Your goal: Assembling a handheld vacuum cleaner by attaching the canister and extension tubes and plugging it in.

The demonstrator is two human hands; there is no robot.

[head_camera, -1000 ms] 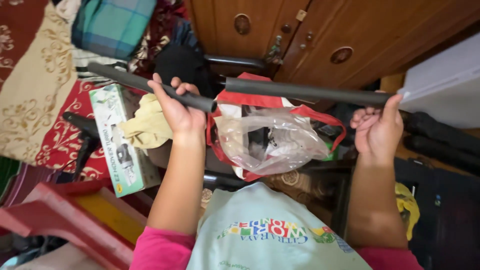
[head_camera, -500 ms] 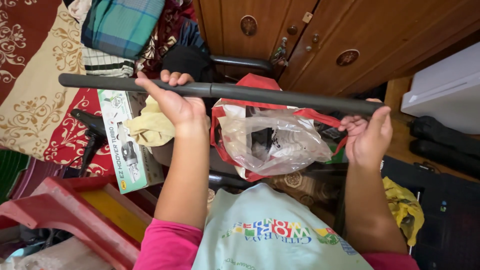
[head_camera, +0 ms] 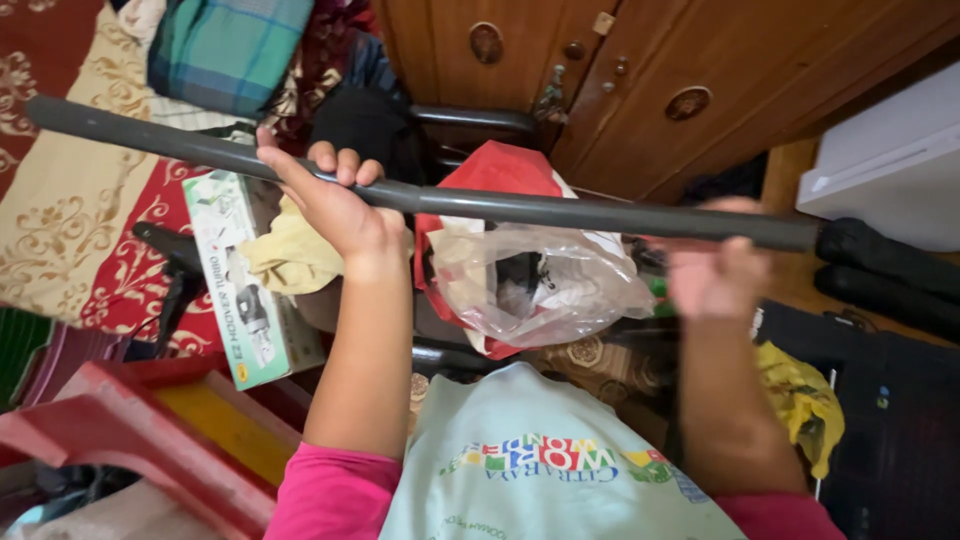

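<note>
Hands: left hand (head_camera: 335,205), right hand (head_camera: 712,275) both gripping long matte grey tube (head_camera: 520,207).

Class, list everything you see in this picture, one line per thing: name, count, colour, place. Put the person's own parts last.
dark tube: 1, dark grey, held level across the middle, reaching from far left to far right
red bag: 1, red, behind the tube, centre
clear plastic bag: 1, see-through, in the red bag's mouth
product box: 1, white and green, left of centre
yellow cloth: 1, pale yellow, beside the box
checked cloth: 1, teal, top left
wooden cabinet: 1, brown, top
red stool: 1, red, bottom left
left hand: 1, gripping the tube
right hand: 1, blurred, under the tube
</note>
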